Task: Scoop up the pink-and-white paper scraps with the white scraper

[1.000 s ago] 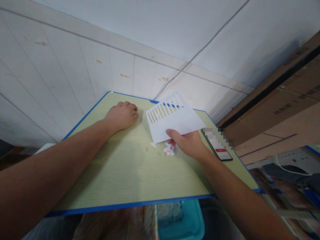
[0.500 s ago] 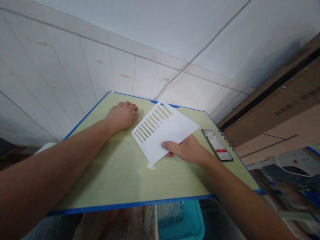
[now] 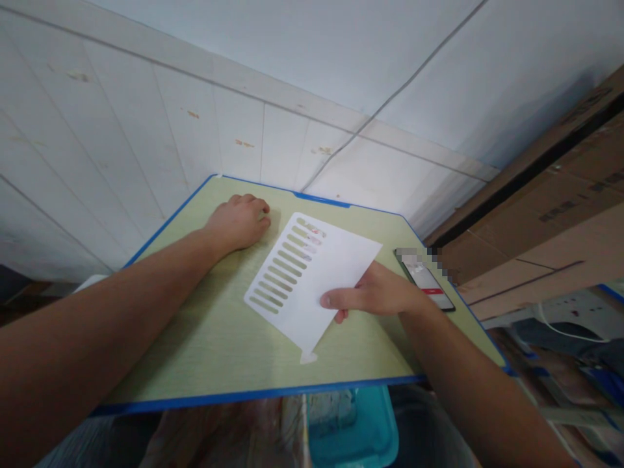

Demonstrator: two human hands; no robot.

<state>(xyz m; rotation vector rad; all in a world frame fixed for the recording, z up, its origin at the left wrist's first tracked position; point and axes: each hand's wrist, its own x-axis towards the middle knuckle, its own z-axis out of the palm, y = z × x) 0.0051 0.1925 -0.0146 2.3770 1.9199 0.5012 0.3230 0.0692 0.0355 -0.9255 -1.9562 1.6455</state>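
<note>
A flat white sheet (image 3: 331,266), with a row of long rounded slots cut along its left end, is in my right hand (image 3: 373,292). My thumb lies on top and the fingers curl beneath the sheet's right edge, partly hidden. Through several slots shows the table's surface, with a reddish printed patch behind the upper ones. A small white tab (image 3: 308,357) is at the sheet's near corner. Further left, my left hand (image 3: 238,221) rests palm down on the table (image 3: 195,338), its fingers curled in loosely. Nothing shows between them; the sheet is apart from that hand.
A phone (image 3: 429,279) with a lit screen lies at the table's right side. Below the front edge is a turquoise bin (image 3: 375,429) with pale packets inside. Cardboard boxes (image 3: 550,195) stand at right. A grey cable (image 3: 390,97) runs down the white wall behind the table.
My right hand has turned the sheet counter-clockwise, bringing its slotted end and near corner closer to me. My left hand stays in place.
</note>
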